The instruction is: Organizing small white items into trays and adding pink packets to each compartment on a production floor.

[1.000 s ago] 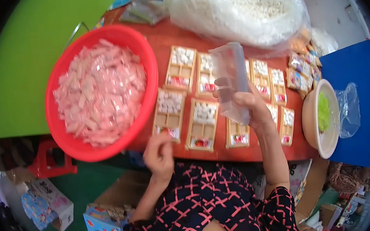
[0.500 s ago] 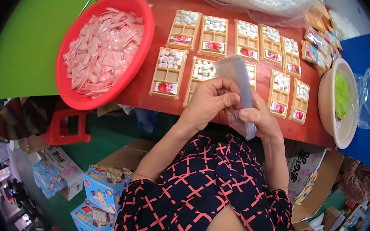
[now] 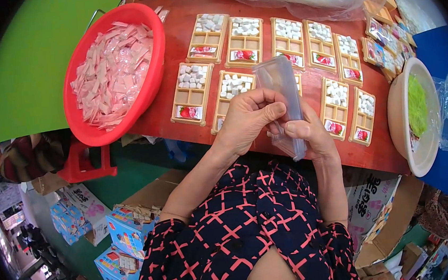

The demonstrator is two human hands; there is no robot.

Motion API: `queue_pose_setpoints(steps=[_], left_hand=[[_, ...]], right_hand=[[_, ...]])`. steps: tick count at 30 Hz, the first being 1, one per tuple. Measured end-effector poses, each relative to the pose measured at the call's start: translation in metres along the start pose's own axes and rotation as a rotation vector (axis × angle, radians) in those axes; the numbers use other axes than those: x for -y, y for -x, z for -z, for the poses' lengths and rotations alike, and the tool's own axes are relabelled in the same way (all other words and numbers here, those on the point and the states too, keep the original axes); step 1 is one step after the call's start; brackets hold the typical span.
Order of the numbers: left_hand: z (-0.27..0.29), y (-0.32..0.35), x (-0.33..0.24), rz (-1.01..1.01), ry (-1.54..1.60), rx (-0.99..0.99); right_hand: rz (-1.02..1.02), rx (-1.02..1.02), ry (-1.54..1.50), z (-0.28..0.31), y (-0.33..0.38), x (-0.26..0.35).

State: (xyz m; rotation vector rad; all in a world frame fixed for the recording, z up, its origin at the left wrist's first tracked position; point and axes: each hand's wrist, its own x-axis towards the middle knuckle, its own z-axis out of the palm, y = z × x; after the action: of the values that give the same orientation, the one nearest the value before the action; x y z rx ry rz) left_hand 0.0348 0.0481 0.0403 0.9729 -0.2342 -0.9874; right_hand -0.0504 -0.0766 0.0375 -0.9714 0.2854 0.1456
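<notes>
Clear plastic sleeve [image 3: 283, 98] pinched between both hands: left hand [image 3: 247, 121] grips its edge, right hand [image 3: 309, 134] clamps below, above tan trays [image 3: 192, 92] on the red surface [image 3: 181, 21].

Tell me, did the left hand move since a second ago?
Yes. The left hand came up from the near edge of the red table and now pinches the clear plastic bag together with the right hand.
</notes>
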Motion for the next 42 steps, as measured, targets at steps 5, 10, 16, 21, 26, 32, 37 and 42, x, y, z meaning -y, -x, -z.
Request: queue_pose_setpoints(steps=[5, 10, 16, 21, 26, 32, 37, 42], left_hand=[[-0.006, -0.008, -0.001, -0.049, -0.069, 0.001], [-0.003, -0.01, -0.005, -0.104, 0.071, 0.064], [-0.007, 0.005, -0.016, -0.12, 0.095, -0.152], [0.014, 0.02, -0.018, -0.25, -0.045, -0.253], [0.06, 0.031, -0.012, -0.249, -0.111, -0.456], [0.103, 0.031, -0.019, -0.264, -0.086, -0.595], [0.117, 0.019, -0.007, -0.375, -0.458, -0.677], [0.123, 0.02, -0.011, -0.263, -0.805, -0.734]], right_hand=[[0.027, -0.043, -0.063, 0.001, -0.001, 0.004], [0.091, -0.126, -0.316, -0.002, -0.001, 0.007], [0.346, -0.478, 0.244, -0.031, -0.006, 0.006], [0.2, -0.437, 0.294, -0.04, -0.005, 0.009], [0.197, -0.364, 0.39, -0.036, -0.014, -0.006], [0.127, -0.379, 0.214, -0.024, -0.018, -0.003], [0.117, -0.435, 0.226, -0.005, -0.013, -0.014], [0.091, -0.456, 0.178, -0.012, -0.007, -0.009]])
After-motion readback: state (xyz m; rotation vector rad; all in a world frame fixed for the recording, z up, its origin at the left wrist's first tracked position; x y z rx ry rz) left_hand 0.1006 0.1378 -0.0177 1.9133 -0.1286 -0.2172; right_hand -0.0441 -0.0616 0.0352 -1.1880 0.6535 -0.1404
